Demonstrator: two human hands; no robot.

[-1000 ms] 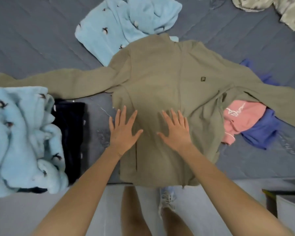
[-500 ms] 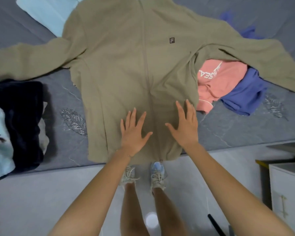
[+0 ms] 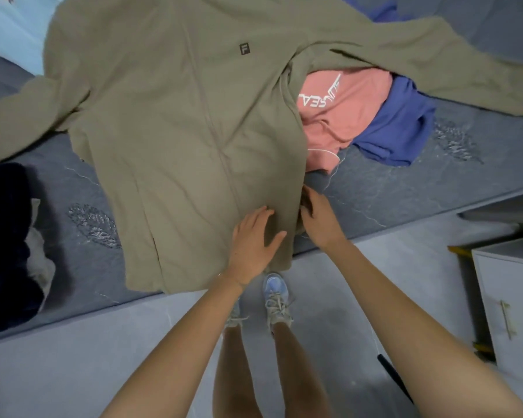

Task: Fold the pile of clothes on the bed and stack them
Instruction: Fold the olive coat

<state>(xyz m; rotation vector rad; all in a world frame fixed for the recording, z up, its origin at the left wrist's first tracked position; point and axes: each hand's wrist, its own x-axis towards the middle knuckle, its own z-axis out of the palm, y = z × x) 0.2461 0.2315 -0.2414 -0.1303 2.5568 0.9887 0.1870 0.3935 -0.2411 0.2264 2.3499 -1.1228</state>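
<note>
Our left hand (image 3: 254,239) lies flat on the lower front of the olive zip jacket (image 3: 178,131), with the fingers straight and close together and the thumb splayed out. Just beside it, our right hand (image 3: 319,220) curls its fingers round the jacket's side edge near the hem and grips the cloth; the fingertips are hidden in the fold.

The jacket lies front up on the grey bed (image 3: 405,188), its sleeves spread to either side and its hem reaching the bed's near edge. The sleeve on our right covers part of a pink top (image 3: 344,107) with white lettering, which overlaps a blue garment (image 3: 399,128). A dark navy garment (image 3: 3,236) sits at the left edge, and a light blue fleece (image 3: 9,31) lies at top left. Below, our sneakers (image 3: 274,294) stand on the floor, and a white cabinet (image 3: 511,297) is at right.
</note>
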